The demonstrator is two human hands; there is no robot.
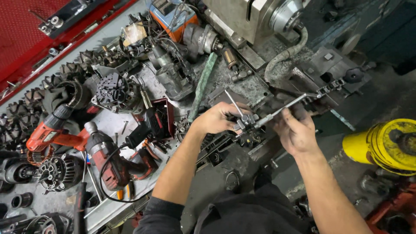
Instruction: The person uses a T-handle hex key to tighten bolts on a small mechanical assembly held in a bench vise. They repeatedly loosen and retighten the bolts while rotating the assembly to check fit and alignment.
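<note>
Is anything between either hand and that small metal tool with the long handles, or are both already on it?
Nothing visible stands between. The left hand grips the metal tool at its central body, and the right hand holds its long handle above the cluttered bench.

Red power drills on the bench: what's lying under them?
The red power drills lie on the grey bench, over a black cable and beside alternator parts. What is beneath their bodies is hidden.
</note>
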